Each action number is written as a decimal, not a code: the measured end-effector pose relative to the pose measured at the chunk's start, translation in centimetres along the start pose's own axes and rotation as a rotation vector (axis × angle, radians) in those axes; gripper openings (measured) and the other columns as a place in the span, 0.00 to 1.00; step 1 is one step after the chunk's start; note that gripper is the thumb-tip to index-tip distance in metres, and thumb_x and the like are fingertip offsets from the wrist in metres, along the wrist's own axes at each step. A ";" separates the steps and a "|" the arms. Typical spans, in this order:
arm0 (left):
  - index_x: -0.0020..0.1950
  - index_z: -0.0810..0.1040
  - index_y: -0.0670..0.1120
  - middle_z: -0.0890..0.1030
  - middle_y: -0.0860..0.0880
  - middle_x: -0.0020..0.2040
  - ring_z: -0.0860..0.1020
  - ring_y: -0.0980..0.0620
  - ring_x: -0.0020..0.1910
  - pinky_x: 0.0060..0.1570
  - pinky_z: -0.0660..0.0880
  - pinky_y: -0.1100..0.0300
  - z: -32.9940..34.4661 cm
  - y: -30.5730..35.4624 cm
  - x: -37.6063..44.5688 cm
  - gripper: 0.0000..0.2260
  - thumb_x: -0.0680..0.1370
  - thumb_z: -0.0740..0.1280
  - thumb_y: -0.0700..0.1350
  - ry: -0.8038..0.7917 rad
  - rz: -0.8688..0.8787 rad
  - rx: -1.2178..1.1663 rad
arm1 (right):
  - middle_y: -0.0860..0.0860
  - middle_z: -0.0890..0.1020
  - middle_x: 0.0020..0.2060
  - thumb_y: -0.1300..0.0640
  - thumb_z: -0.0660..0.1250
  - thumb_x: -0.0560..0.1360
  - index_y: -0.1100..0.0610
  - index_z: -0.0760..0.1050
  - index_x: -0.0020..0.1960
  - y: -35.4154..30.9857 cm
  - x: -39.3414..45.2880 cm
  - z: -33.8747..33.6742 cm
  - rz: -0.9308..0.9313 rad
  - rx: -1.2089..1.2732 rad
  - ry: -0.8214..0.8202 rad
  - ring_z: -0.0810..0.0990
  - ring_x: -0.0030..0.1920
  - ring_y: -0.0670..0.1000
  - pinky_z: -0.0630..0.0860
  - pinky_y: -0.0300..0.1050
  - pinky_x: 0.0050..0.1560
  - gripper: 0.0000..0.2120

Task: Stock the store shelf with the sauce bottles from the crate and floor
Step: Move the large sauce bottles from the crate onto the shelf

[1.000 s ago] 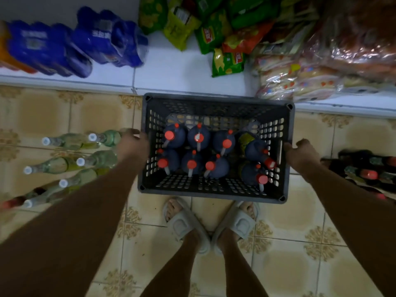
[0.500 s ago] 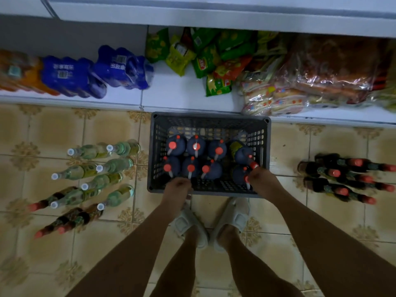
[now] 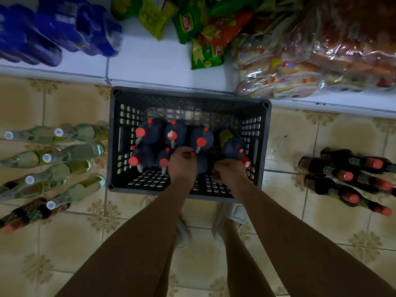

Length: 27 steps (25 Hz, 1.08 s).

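Head view: both hands curled around upright, caps-up sauce bottles inside crate.

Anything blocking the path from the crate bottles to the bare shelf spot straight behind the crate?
Nothing visible. The bare shelf patch directly behind the crate is open; blue packs and snack bags flank it.
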State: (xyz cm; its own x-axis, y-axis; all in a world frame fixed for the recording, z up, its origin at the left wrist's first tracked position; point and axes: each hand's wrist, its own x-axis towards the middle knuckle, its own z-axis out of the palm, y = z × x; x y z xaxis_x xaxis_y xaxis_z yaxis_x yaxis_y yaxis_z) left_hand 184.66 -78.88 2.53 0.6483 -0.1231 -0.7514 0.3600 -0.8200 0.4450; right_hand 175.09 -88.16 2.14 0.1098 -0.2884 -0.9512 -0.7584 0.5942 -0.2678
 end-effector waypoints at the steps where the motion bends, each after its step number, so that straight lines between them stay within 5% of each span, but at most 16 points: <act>1: 0.55 0.79 0.46 0.81 0.46 0.50 0.79 0.46 0.49 0.52 0.77 0.54 0.1 0.7 0.4 0.10 0.76 0.64 0.39 0.156 0.033 0.006 | 0.57 0.79 0.37 0.68 0.62 0.78 0.58 0.74 0.36 -0.5 0.5 0.6 0.002 0.048 -0.011 0.79 0.37 0.54 0.82 0.49 0.40 0.13; 3: 0.54 0.77 0.44 0.81 0.45 0.50 0.77 0.47 0.48 0.48 0.74 0.55 -0.3 1.0 1.7 0.08 0.76 0.64 0.39 0.373 0.032 -0.059 | 0.56 0.79 0.38 0.68 0.62 0.77 0.59 0.74 0.37 -1.2 1.4 1.8 0.022 0.149 -0.044 0.79 0.41 0.54 0.82 0.46 0.39 0.12; 5: 0.54 0.77 0.42 0.80 0.46 0.51 0.77 0.49 0.48 0.49 0.72 0.56 -1.2 0.5 3.6 0.08 0.76 0.65 0.39 0.419 -0.010 -0.101 | 0.57 0.79 0.39 0.66 0.65 0.77 0.60 0.75 0.38 -1.9 2.5 3.2 0.039 0.171 -0.052 0.78 0.44 0.54 0.79 0.48 0.47 0.10; 9: 0.55 0.80 0.43 0.80 0.43 0.56 0.75 0.41 0.58 0.58 0.75 0.46 -2.8 -0.9 8.1 0.14 0.74 0.67 0.49 0.179 -0.123 0.222 | 0.57 0.78 0.40 0.63 0.66 0.77 0.65 0.78 0.47 -2.8 3.9 5.6 0.072 0.218 -0.015 0.77 0.42 0.53 0.74 0.46 0.45 0.05; 12: 0.60 0.78 0.44 0.77 0.44 0.60 0.70 0.39 0.64 0.62 0.70 0.43 -3.1 -1.0 9.9 0.21 0.74 0.67 0.57 -0.010 -0.191 0.459 | 0.51 0.75 0.37 0.60 0.64 0.78 0.66 0.75 0.62 -2.9 4.1 6.3 0.083 0.146 -0.042 0.72 0.31 0.46 0.70 0.36 0.30 0.15; 19: 0.63 0.77 0.42 0.77 0.41 0.63 0.70 0.39 0.65 0.69 0.64 0.44 -2.7 -1.5 11.2 0.21 0.79 0.63 0.57 -0.161 -0.114 0.428 | 0.53 0.76 0.45 0.58 0.62 0.81 0.66 0.73 0.66 -2.1 5.5 7.0 0.061 0.103 -0.007 0.72 0.32 0.45 0.69 0.29 0.21 0.17; 21: 0.58 0.79 0.48 0.78 0.42 0.62 0.73 0.39 0.63 0.66 0.67 0.44 -3.1 -1.1 10.8 0.21 0.75 0.63 0.61 -0.151 -0.096 0.331 | 0.56 0.79 0.48 0.55 0.61 0.82 0.67 0.72 0.66 -2.9 5.5 6.7 0.041 0.091 0.013 0.78 0.40 0.52 0.76 0.31 0.32 0.18; 23: 0.51 0.80 0.52 0.79 0.42 0.60 0.74 0.39 0.61 0.63 0.71 0.44 -3.9 0.0 10.5 0.20 0.69 0.61 0.63 -0.106 -0.107 0.228 | 0.60 0.78 0.53 0.51 0.59 0.82 0.66 0.72 0.66 -4.1 5.5 6.1 0.028 0.047 0.069 0.78 0.52 0.59 0.77 0.46 0.53 0.21; 27: 0.50 0.80 0.46 0.82 0.42 0.49 0.79 0.41 0.50 0.57 0.77 0.47 -6.1 3.4 7.0 0.08 0.78 0.65 0.49 -0.109 -0.093 -0.087 | 0.59 0.77 0.57 0.50 0.60 0.81 0.64 0.71 0.67 -5.8 2.8 4.2 0.009 0.079 0.079 0.78 0.51 0.56 0.78 0.54 0.57 0.21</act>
State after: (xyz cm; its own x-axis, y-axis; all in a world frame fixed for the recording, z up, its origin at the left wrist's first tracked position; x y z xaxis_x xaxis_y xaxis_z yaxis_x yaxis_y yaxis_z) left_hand 194.55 -79.10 1.73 0.5342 -0.1129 -0.8378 0.4747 -0.7800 0.4077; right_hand 182.53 -89.27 0.36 0.0501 -0.3394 -0.9393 -0.7060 0.6532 -0.2737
